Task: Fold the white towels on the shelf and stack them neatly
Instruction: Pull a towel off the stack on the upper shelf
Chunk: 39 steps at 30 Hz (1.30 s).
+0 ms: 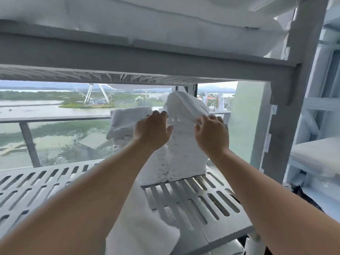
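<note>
A white towel is lifted up off the grey slatted shelf, its upper end raised near the shelf above and its lower part trailing over the front edge. My right hand pinches the towel's upper edge on the right. My left hand reaches to the towel's left side with fingers curled at its edge; the grip itself is hidden behind the hand. A folded white towel lies behind my left hand on the same shelf.
The upper shelf beam hangs close above, loaded with white linen. A grey upright post stands at the right, with another rack holding folded linen beyond it. Behind the shelf is a window with a railing.
</note>
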Motion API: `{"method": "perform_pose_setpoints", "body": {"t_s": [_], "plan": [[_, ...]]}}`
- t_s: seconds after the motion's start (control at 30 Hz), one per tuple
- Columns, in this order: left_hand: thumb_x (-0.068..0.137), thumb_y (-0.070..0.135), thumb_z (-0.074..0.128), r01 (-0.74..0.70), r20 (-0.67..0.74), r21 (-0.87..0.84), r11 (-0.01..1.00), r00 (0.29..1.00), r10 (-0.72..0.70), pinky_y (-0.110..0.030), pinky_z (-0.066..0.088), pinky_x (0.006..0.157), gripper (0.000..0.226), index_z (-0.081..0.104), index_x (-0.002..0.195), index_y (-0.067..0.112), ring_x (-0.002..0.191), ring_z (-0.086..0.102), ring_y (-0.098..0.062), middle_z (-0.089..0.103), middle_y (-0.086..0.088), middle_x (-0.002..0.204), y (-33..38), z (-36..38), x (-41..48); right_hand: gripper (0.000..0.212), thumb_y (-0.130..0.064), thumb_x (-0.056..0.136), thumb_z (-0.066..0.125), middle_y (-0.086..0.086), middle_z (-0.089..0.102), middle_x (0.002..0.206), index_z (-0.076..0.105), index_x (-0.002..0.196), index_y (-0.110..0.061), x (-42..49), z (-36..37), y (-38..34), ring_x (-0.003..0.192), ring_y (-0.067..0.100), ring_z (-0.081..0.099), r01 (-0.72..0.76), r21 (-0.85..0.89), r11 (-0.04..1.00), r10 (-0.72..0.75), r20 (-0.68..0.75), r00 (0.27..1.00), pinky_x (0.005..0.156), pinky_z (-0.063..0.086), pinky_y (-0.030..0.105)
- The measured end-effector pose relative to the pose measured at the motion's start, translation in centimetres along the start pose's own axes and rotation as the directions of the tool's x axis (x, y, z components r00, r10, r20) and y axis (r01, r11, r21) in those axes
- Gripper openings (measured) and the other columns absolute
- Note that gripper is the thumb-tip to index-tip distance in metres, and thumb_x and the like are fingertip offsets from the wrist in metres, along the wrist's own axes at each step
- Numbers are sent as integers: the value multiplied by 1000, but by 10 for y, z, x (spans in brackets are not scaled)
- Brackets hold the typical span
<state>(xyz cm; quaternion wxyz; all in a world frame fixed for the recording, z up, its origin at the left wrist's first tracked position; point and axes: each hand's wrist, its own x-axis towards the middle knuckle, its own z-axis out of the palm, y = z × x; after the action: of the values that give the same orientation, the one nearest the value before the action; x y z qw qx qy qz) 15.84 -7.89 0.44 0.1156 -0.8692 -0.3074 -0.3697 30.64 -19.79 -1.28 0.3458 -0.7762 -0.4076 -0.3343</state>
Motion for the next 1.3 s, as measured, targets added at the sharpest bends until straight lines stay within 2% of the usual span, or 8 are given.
{"method": "perform_pose_setpoints", "body": {"t_s": [0.2,0.4,0.63,0.8,0.93,1.0,1.1,1.3], "plan": [[96,55,46,56,47,-33,998,997,-54,-40,47,78,49,50,133,23,106,63,-33,59,-6,124,-8,30,51,30,-32,91,62,11,66,107,64,117,-18,42,25,15,105,32,59,-38,-57,998,35,-45,998,90,48,41],[98,44,52,132,85,-155,979,989,-120,-46,54,87,47,53,131,11,110,61,-36,53,-16,129,-7,48,76,42,-42,91,60,13,65,110,60,124,-16,68,47,20,103,34,60,-82,-91,992,88,61,994,88,49,42],[86,24,72,249,171,-320,914,964,-202,-27,39,82,46,60,129,13,116,57,-29,61,-12,126,1,46,103,40,-31,93,51,17,61,114,59,124,-8,88,63,26,109,38,56,-141,-35,989,145,120,982,90,50,44],[71,29,88,420,346,-324,847,887,-308,-28,56,73,48,71,112,12,88,69,-27,66,-6,104,12,39,108,29,-19,97,48,17,62,110,63,116,-3,93,66,36,105,36,60,-131,60,990,127,69,989,79,50,41],[79,11,80,401,266,-396,826,911,-315,-27,50,79,42,69,119,20,103,62,-25,61,-4,127,20,41,110,25,-23,98,53,13,61,108,63,115,-7,92,62,41,100,35,61,-93,116,989,94,-2,996,70,46,36],[81,1,70,373,213,-444,815,927,-308,-31,54,76,43,70,118,24,105,63,-29,61,-4,128,23,41,109,23,-25,98,53,11,60,108,63,114,-10,94,58,41,100,34,61,-87,131,988,93,-44,995,70,47,36],[79,-4,59,329,142,-484,811,944,-298,-26,46,77,52,69,118,28,111,60,-26,62,-2,132,27,38,106,21,-26,100,51,9,59,108,62,112,-13,91,52,39,96,33,61,-68,131,989,85,-128,988,64,39,32],[74,-5,56,230,7,-608,760,958,-285,-21,43,83,57,70,117,30,113,60,-20,66,5,126,32,26,95,17,-22,97,52,6,56,105,61,108,-15,73,32,34,88,32,58,22,155,988,20,-262,965,59,36,31]]}}
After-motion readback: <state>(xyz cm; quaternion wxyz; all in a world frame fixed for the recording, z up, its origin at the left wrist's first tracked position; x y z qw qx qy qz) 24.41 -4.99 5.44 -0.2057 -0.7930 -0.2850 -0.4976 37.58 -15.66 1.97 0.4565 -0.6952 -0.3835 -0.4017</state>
